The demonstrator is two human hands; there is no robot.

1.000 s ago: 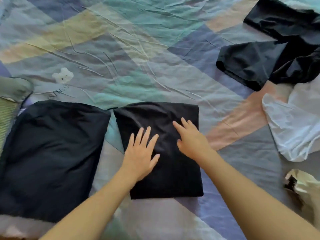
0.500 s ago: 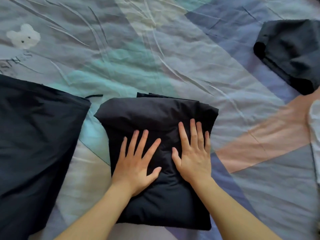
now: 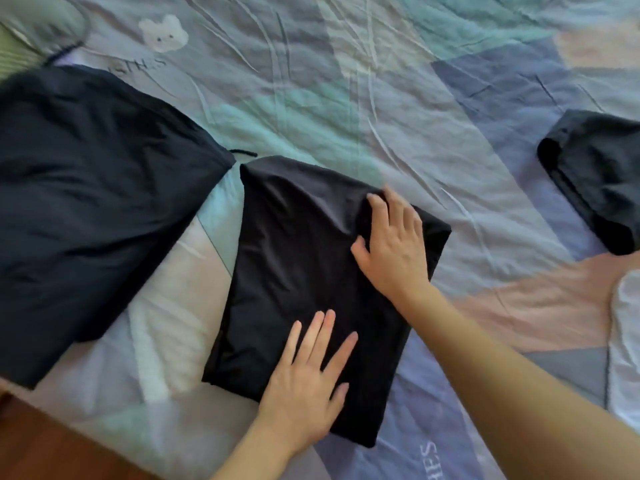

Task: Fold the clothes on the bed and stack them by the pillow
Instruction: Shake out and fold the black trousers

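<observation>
Pressing flat on a folded black garment (image 3: 311, 271), both hands were smoothing it on the bed's patchwork quilt (image 3: 346, 98). The left hand (image 3: 304, 382) lay on the garment's near end, fingers straight and spread, holding nothing; the right hand (image 3: 394, 244) rested on its far right corner, fingers laid over a ridge of cloth, seemingly not pinching it. Just left of the garment lay a larger folded dark navy piece (image 3: 97, 202); well to its right lay an unfolded dark garment (image 3: 599, 178) and a white one (image 3: 627, 341). Folding looked finished here; next the hands likely needed to slide under the bundle and carry it to the pillow without letting the layers slip.
</observation>
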